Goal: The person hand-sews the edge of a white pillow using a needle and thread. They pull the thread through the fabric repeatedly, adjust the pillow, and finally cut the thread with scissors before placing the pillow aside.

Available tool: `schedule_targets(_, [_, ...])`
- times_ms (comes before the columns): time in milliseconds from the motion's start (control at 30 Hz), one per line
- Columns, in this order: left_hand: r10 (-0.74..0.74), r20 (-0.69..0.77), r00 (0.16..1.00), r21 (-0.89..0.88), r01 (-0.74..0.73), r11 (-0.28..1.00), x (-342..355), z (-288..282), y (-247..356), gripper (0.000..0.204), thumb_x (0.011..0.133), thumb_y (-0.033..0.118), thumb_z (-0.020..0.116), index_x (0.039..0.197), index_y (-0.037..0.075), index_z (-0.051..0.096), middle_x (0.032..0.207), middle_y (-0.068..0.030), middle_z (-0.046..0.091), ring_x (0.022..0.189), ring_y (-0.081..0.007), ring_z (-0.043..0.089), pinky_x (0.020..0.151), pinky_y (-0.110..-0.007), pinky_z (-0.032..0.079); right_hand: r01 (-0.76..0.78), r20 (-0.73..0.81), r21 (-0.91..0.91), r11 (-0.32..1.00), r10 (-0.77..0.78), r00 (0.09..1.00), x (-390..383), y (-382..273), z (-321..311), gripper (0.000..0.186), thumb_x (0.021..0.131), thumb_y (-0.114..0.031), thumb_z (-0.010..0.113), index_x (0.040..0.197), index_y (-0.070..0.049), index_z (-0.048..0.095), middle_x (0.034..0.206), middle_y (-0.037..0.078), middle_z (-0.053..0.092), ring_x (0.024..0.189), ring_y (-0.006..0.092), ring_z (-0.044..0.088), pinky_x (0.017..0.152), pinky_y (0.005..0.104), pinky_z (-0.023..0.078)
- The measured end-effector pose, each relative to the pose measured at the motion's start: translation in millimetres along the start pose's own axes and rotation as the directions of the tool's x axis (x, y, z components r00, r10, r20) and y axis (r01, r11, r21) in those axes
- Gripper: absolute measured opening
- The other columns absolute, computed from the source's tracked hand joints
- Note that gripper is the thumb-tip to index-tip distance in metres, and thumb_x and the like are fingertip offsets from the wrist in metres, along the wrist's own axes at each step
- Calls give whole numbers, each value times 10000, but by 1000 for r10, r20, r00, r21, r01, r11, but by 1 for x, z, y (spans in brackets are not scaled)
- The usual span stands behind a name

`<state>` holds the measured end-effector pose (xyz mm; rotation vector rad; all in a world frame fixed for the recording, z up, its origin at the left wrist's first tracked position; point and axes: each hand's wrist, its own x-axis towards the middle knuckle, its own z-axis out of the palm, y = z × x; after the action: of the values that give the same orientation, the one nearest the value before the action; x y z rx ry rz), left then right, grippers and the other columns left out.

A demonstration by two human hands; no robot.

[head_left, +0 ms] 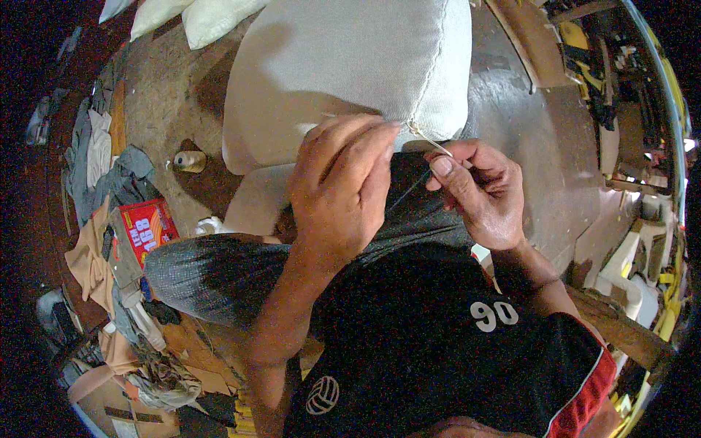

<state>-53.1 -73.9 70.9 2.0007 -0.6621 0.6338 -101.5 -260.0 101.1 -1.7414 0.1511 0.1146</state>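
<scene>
A pale fabric cushion, its right edge closed by a rough stitched seam, stands in front of me. A beige thread runs from the lower end of the seam to my right hand, where thumb and fingers pinch it. My left hand is at the cushion's lower corner, back of the hand up. Its thumb and finger tips come together close to the seam's end; whatever lies between them is hidden. The two hands are a short way apart, on either side of the thread.
A spool of beige thread is on the floor to the left. Beyond my knee are a red box and heaped cloth scraps. More pale cushions lie at the far left. Wooden boards and clutter line the right side.
</scene>
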Motion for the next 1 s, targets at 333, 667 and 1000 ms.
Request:
schedule_targets(333, [86, -66, 994, 71, -82, 994, 5, 21, -4, 284, 755, 21, 780, 1026, 74, 713, 982, -59, 642, 907, -263, 627, 784, -392, 516, -10, -55, 39, 999, 12, 998, 1, -5, -2, 163, 973, -193, 671, 994, -34, 704, 809, 6, 686, 669, 50, 564, 575, 217, 439])
schedule_targets(667, [101, -35, 994, 64, -98, 993, 9, 24, -7, 238, 776, -24, 728, 993, 44, 658, 993, -102, 620, 905, -304, 611, 790, -413, 501, 19, -10, 46, 999, -19, 1000, 1, -9, -4, 145, 975, -151, 662, 995, -13, 702, 831, 9, 694, 743, 73, 602, 670, 233, 488])
schedule_targets(1000, [49, -45, 998, -41, -51, 998, 1, 33, -6, 218, 794, -6, 695, 991, 42, 616, 995, -129, 592, 932, -345, 581, 821, -461, 474, 2, -15, -11, 1000, -2, 1000, 2, -6, -2, 147, 969, -148, 675, 952, -3, 697, 817, 8, 684, 757, 61, 589, 682, 233, 483])
